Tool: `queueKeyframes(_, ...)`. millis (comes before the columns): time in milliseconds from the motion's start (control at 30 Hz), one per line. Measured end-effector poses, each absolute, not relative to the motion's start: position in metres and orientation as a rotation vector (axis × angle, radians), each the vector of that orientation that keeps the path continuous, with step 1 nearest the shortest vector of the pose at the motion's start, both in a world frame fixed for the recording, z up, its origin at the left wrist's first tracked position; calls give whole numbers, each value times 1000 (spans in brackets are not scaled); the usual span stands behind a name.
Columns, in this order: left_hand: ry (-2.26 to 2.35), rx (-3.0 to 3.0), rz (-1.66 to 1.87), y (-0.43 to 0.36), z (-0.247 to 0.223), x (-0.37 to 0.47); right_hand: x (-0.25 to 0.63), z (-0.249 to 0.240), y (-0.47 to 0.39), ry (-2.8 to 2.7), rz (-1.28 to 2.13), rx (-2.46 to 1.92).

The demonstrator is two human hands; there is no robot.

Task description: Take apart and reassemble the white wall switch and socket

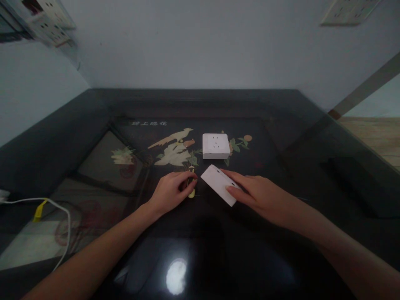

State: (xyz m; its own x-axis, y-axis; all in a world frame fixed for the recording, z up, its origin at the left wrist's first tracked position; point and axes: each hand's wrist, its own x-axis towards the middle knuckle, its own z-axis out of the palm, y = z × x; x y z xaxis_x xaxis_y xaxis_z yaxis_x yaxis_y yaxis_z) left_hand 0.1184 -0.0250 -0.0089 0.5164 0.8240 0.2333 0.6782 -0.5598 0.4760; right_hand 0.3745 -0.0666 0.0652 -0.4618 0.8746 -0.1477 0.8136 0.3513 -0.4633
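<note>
My left hand [173,188] is closed around a small screwdriver with a yellow handle [191,193]. Its thin shaft points away from me, toward the far side of the table. In my right hand [253,189] is a white rectangular box [217,182], tilted, gripped between the thumb and fingers; small dark slots show along its upper edge. Just beyond both hands, a white wall socket [216,146] lies face up on the dark glossy table [265,254], its holes showing on top.
Sockets [50,29] are mounted at the upper left, and another socket panel [348,12] is on the wall at upper right. A white cable [67,221] with a yellow tag [39,210] runs along the left. A dark flat object [359,183] lies at the right.
</note>
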Motion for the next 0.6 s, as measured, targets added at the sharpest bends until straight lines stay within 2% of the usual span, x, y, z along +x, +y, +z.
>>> queueKeyframes(200, 1249, 2415, 627, -25, -9, 118, 372, 65, -65, -2392, 877, -1577)
queueKeyframes(600, 1251, 2348, 704, -25, -9, 115, 359, 77, -81, -2460, 816, -1723)
